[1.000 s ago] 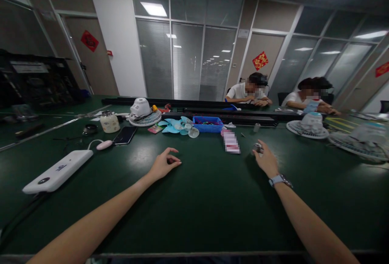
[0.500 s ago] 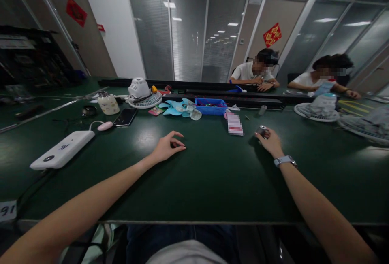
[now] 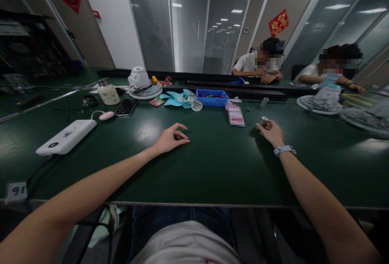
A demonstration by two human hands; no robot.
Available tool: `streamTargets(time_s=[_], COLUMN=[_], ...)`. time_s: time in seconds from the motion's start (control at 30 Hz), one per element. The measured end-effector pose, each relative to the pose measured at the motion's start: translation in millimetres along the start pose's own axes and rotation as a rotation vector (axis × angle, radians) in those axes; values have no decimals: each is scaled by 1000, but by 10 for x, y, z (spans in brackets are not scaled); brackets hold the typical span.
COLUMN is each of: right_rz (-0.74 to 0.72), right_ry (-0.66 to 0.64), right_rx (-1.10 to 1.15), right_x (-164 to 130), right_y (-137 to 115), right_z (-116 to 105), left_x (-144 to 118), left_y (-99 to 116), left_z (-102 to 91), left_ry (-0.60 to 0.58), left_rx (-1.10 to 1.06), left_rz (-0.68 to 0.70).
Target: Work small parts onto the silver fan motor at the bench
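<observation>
Between the thumb and fingers of my right hand (image 3: 272, 133) is a small silver motor (image 3: 262, 121), a short metal cylinder held upright just at the green tabletop; whether it touches the table I cannot tell. My left hand (image 3: 172, 137) rests on its side on the table, thumb and fingers curved apart with nothing between them. Left of the motor lies a pink-and-white packet (image 3: 235, 115), partly blurred out. Farther back, light-blue fan blades (image 3: 178, 99) lie beside a clear propeller-like piece (image 3: 196, 105), nearest to my left hand.
Behind the hands stands a blue tray (image 3: 212, 99) with wires in it. A white fan (image 3: 139, 78), a jar (image 3: 108, 94), a phone (image 3: 126, 107) and a white power bank (image 3: 66, 137) sit leftward. More fan parts (image 3: 319, 104) lie right. Two people sit across the table.
The view has tipped downward, so the table and objects appear higher. Both hands keep nearly the same pose, the right still holding the motor.
</observation>
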State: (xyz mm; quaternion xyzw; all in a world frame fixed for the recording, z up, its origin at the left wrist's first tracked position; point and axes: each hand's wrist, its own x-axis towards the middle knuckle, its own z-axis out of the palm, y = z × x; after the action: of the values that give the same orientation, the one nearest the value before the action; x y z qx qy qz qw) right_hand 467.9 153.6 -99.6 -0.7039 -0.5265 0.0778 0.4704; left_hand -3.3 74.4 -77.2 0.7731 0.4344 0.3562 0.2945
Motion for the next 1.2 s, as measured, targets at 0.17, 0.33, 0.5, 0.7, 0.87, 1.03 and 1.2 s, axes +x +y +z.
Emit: streamTargets(time_s=[0.17,0.33,0.5,0.7,0.87,1.03,1.2], right_rz=[7,22,44,-363,-634,-667,-678], right_ry=[-12,-3,9,282,-603,-746,-742], right_rx=[26,38,39,-7,67,-53,-55], right_x=[-2,-7,-40,-546,-1337,-1596,-1621], right_y=[8,20,-46,-803,-1612,-1914,-1990], right_z=[4,23,-31,9,520,903,1028], left_x=[4,43,97,132,120,99,113], left_y=[-1,-18,-56,-40,-18,-55,-107], left_z=[1,20,48,46,15,-5,5], left_ry=[3,64,195,341,322,273,237], left_rx=[-6,-22,-105,-123,-82,-47,-17], left_rz=[4,-52,-134,-198,-186,-144,-120])
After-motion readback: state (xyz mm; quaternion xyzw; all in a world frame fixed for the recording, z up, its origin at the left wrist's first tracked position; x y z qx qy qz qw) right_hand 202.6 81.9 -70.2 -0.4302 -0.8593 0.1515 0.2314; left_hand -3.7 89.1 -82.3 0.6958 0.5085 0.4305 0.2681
